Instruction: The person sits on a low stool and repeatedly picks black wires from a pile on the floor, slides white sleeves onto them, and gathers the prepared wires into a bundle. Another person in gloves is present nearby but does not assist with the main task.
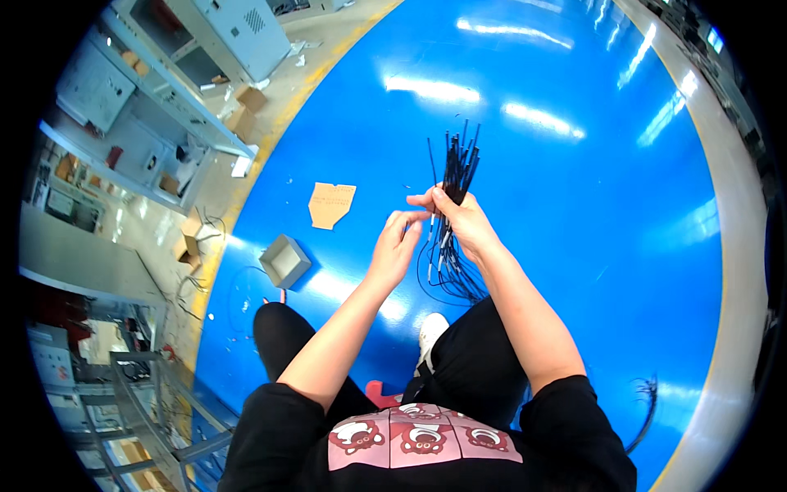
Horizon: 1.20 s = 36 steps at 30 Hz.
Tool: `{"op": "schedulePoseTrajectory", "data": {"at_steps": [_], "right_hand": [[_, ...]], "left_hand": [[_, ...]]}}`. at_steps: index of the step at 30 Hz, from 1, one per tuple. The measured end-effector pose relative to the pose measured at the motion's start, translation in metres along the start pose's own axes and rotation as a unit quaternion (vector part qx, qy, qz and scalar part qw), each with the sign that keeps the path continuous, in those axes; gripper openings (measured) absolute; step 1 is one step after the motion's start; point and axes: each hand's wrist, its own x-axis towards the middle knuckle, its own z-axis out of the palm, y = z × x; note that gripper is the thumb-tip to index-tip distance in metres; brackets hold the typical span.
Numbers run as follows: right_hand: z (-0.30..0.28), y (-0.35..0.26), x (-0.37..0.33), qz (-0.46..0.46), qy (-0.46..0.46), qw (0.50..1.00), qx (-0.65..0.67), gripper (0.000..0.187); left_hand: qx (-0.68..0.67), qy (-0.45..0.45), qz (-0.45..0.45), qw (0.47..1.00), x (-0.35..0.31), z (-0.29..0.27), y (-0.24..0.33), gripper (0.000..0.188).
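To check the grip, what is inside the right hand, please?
The right hand holds a bundle of thin black cables; the stretch within the grip is mostly covered.

One left hand point(397, 248), one right hand point(467, 220), two in play! One black cable bundle point(461, 168), too dense to count through. Left on floor point(574, 271): one grey box point(286, 261), one cardboard piece point(331, 205). Near right: one dark wire bunch point(651, 410). Near middle: one white shoe point(433, 331).

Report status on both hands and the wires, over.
Right grip: around black wire bundle. Left grip: beside it, hold on any wire unclear. Grey box, cardboard piece: on floor, off left.
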Motion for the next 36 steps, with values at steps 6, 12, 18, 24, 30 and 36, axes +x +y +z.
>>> {"op": "schedulePoseTrajectory", "data": {"at_steps": [6, 12, 18, 24, 30, 36], "right_hand": [[-0.014, 0.0, -0.013, -0.028, -0.024, 0.997, 0.068, 0.03], [-0.024, -0.01, -0.013, -0.015, -0.022, 0.999, 0.028, 0.03], [-0.015, -0.003, -0.008, 0.02, -0.085, 0.996, -0.023, 0.025], [0.017, -0.006, -0.004, 0.079, -0.136, 0.979, -0.129, 0.014], [0.029, -0.01, -0.002, 0.04, -0.131, 0.972, -0.189, 0.019], [0.007, -0.006, 0.01, 0.152, -0.187, 0.934, -0.264, 0.03]], "left_hand": [[0.056, 0.051, 0.07, 0.995, -0.002, 0.039, 0.015, 0.012], [0.075, 0.114, 0.018, 0.99, -0.007, 0.016, 0.012, 0.014], [0.044, 0.073, 0.049, 0.995, 0.032, -0.019, 0.034, 0.043], [0.003, -0.101, -0.088, 0.991, 0.046, -0.025, 0.069, 0.048], [-0.002, 0.03, 0.013, 0.999, 0.042, -0.018, 0.051, 0.033], [-0.38, 0.143, -0.152, 0.901, 0.049, -0.018, 0.002, 0.038]]}}
